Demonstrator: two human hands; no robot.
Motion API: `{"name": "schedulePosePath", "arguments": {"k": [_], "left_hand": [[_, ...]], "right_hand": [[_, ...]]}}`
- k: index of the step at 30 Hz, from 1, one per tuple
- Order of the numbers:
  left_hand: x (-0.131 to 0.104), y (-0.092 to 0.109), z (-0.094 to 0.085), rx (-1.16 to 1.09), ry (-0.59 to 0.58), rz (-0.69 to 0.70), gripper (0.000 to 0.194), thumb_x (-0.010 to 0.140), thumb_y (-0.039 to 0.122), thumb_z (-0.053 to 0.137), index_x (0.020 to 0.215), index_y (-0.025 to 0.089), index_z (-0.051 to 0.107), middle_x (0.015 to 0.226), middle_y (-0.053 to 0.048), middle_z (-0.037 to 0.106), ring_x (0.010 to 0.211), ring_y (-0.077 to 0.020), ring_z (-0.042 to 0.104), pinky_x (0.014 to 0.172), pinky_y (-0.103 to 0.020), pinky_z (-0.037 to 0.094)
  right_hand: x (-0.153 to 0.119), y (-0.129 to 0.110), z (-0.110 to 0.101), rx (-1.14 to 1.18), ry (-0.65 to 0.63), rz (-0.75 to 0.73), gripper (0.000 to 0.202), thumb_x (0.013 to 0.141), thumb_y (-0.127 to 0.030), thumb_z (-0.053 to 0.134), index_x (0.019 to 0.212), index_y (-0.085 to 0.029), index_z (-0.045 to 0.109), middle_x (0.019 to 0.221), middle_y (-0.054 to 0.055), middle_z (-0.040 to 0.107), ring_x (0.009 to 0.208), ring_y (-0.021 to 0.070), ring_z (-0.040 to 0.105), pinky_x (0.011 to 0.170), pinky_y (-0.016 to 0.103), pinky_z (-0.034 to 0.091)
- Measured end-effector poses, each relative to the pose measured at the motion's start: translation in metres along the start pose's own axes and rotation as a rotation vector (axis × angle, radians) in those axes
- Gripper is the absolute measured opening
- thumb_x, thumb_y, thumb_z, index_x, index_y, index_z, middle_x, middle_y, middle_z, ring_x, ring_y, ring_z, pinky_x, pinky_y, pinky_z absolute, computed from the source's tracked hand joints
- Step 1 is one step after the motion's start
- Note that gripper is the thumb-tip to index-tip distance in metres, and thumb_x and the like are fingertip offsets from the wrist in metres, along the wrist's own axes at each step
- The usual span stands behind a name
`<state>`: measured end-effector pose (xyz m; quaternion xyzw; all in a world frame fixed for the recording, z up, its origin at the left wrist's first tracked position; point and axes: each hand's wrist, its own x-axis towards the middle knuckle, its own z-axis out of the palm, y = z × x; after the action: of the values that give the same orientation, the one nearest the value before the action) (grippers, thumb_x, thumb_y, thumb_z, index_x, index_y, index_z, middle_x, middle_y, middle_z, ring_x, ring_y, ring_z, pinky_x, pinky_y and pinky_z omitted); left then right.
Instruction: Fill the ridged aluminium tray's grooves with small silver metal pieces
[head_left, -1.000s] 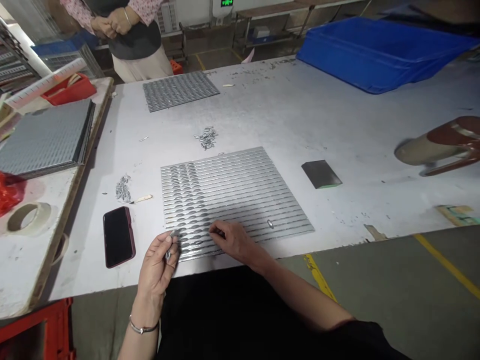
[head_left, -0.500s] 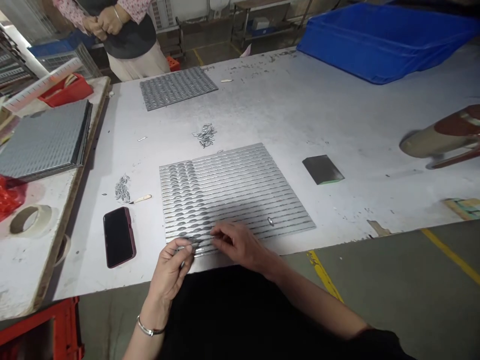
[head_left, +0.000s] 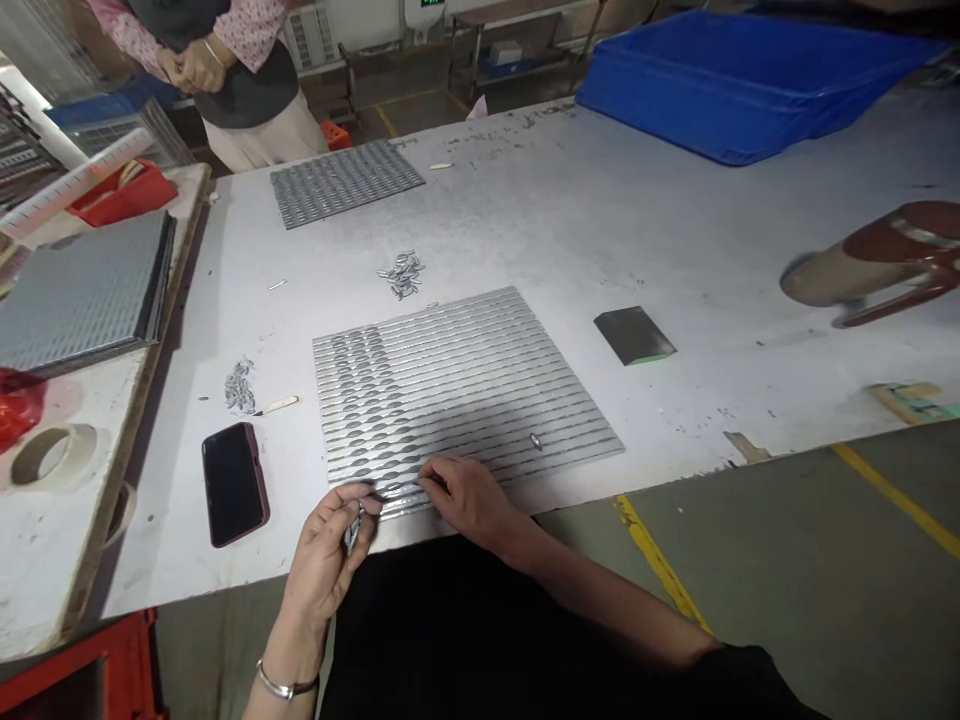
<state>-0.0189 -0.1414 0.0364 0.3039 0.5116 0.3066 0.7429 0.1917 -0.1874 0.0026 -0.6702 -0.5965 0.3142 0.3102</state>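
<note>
A grey panel (head_left: 480, 380) with silvery ridges lies in front of me, with columns of dark leaf-shaped spots on its left part. My left hand (head_left: 330, 545), a bracelet on its wrist, is closed at the panel's near left corner, small grey leaf-shaped pieces (head_left: 352, 528) between its fingers. Over the near edge, my right hand (head_left: 472, 505) is closed, fingertips down on the panel; what they pinch is too small to make out. One loose oval piece (head_left: 535, 441) rests on the panel's right part.
Small pieces lie in a pile (head_left: 403, 274) behind the panel and another (head_left: 240, 386) at left, near a knife (head_left: 279, 405) and a phone (head_left: 235, 484). Farther off are a patterned panel (head_left: 349, 182), a blue bin (head_left: 735, 90), a dark block (head_left: 634, 335), a jug (head_left: 862, 260) and a person (head_left: 240, 70).
My left hand has drawn slightly left and turned, so the pieces in it show. The right hand's fingers have come closer together on the panel. The view has shifted a little.
</note>
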Motion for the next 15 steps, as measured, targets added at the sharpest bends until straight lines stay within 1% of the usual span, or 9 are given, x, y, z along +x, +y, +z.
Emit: {"name": "schedulePosePath", "arguments": {"k": [2, 4, 7, 9, 10, 11, 13, 14, 15], "left_hand": [[0.0, -0.001, -0.004, -0.01, 0.003, 0.014, 0.031, 0.074, 0.031, 0.082, 0.095, 0.015, 0.066, 0.082, -0.006, 0.071, 0.054, -0.0066, 0.047, 0.04, -0.014, 0.028], [0.001, -0.003, -0.005, -0.039, -0.007, 0.015, 0.028, 0.073, 0.027, 0.082, 0.092, 0.016, 0.065, 0.084, -0.006, 0.072, 0.055, -0.0069, 0.048, 0.04, -0.013, 0.029], [0.005, -0.004, -0.005, -0.1, -0.033, -0.015, 0.03, 0.065, 0.019, 0.083, 0.089, 0.014, 0.067, 0.089, -0.009, 0.073, 0.058, -0.0078, 0.052, 0.041, -0.014, 0.035], [0.008, -0.003, -0.003, -0.136, -0.029, -0.04, 0.032, 0.06, 0.016, 0.083, 0.089, 0.012, 0.069, 0.087, -0.01, 0.073, 0.057, -0.008, 0.052, 0.041, -0.015, 0.038], [0.01, -0.001, -0.002, -0.149, -0.019, -0.052, 0.032, 0.06, 0.015, 0.083, 0.089, 0.011, 0.07, 0.084, -0.01, 0.072, 0.056, -0.0078, 0.051, 0.039, -0.015, 0.038], [0.011, 0.001, 0.0, -0.158, -0.007, -0.062, 0.033, 0.06, 0.015, 0.083, 0.09, 0.011, 0.07, 0.082, -0.009, 0.072, 0.054, -0.0075, 0.049, 0.038, -0.015, 0.037], [0.013, 0.004, 0.004, -0.166, 0.019, -0.071, 0.034, 0.062, 0.015, 0.083, 0.094, 0.011, 0.07, 0.078, -0.008, 0.071, 0.051, -0.0067, 0.046, 0.034, -0.015, 0.034], [0.013, 0.005, 0.007, -0.168, 0.029, -0.071, 0.035, 0.063, 0.015, 0.083, 0.095, 0.011, 0.07, 0.079, -0.008, 0.071, 0.05, -0.0063, 0.046, 0.034, -0.014, 0.033], [0.014, 0.007, 0.01, -0.17, 0.034, -0.069, 0.036, 0.064, 0.015, 0.084, 0.096, 0.011, 0.069, 0.08, -0.008, 0.071, 0.05, -0.0058, 0.045, 0.033, -0.014, 0.033]], "right_hand": [[0.004, -0.002, 0.006, -0.072, -0.006, 0.037, 0.017, 0.089, -0.008, 0.054, 0.077, -0.019, 0.056, 0.075, 0.001, 0.065, 0.069, 0.0144, 0.058, 0.064, 0.026, 0.038], [0.007, -0.003, 0.008, -0.104, -0.008, 0.074, 0.012, 0.088, -0.009, 0.056, 0.082, -0.019, 0.056, 0.069, -0.001, 0.061, 0.064, 0.014, 0.054, 0.061, 0.026, 0.035], [0.005, -0.001, -0.002, -0.052, 0.02, 0.077, 0.011, 0.087, -0.012, 0.057, 0.094, -0.02, 0.056, 0.061, -0.006, 0.055, 0.055, 0.0128, 0.049, 0.059, 0.025, 0.034], [0.0, 0.007, -0.019, 0.011, 0.081, 0.054, 0.005, 0.091, -0.018, 0.055, 0.096, -0.021, 0.055, 0.062, -0.006, 0.056, 0.055, 0.0128, 0.05, 0.06, 0.025, 0.037], [-0.004, 0.014, -0.031, 0.014, 0.137, 0.054, 0.002, 0.094, -0.022, 0.054, 0.095, -0.021, 0.055, 0.066, -0.005, 0.06, 0.058, 0.0133, 0.053, 0.061, 0.025, 0.039], [-0.008, 0.021, -0.043, -0.02, 0.205, 0.068, 0.006, 0.097, -0.025, 0.052, 0.095, -0.021, 0.056, 0.072, -0.002, 0.063, 0.063, 0.0143, 0.057, 0.063, 0.025, 0.041], [-0.019, 0.04, -0.066, -0.194, 0.331, 0.144, 0.009, 0.098, -0.027, 0.052, 0.094, -0.02, 0.057, 0.085, 0.003, 0.067, 0.074, 0.0172, 0.061, 0.067, 0.027, 0.042], [-0.023, 0.05, -0.076, -0.309, 0.352, 0.195, 0.008, 0.097, -0.027, 0.054, 0.093, -0.02, 0.058, 0.09, 0.005, 0.067, 0.076, 0.0185, 0.061, 0.067, 0.027, 0.042], [-0.027, 0.06, -0.083, -0.411, 0.342, 0.236, 0.007, 0.095, -0.026, 0.056, 0.093, -0.02, 0.058, 0.093, 0.007, 0.066, 0.078, 0.0196, 0.061, 0.066, 0.028, 0.041]]}}
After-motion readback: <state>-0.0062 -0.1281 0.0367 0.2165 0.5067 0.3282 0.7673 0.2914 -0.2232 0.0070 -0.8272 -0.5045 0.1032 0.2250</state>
